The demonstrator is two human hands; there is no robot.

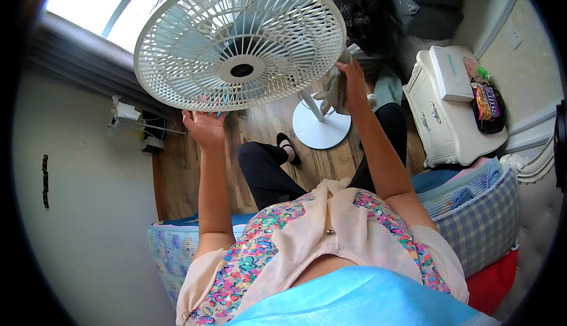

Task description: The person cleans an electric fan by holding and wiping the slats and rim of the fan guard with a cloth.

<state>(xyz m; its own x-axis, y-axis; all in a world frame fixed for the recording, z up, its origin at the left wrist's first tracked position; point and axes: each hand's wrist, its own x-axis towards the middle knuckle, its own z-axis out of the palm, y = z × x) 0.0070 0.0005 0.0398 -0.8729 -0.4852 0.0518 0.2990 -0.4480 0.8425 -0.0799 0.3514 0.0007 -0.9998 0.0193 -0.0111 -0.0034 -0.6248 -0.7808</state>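
A white pedestal fan's round grille [241, 69] fills the upper middle, with grey blades behind its ribs. My left hand [206, 126] is at the grille's lower left rim, palm up, its fingers partly hidden behind the ribs. At the right rim, my right hand [352, 87] grips a light grey cloth [335, 89] against the fan's edge. Below the grille, the pole runs down to the round white base [322, 124] on the wooden floor, between my legs.
A white nightstand [474, 135] at the right bears a white box [451, 73] and a snack packet [486, 101]. A wall-side rack [126, 113] stands left. Dark bagged items [376, 11] lie behind the fan. A quilted bed [478, 210] is under me.
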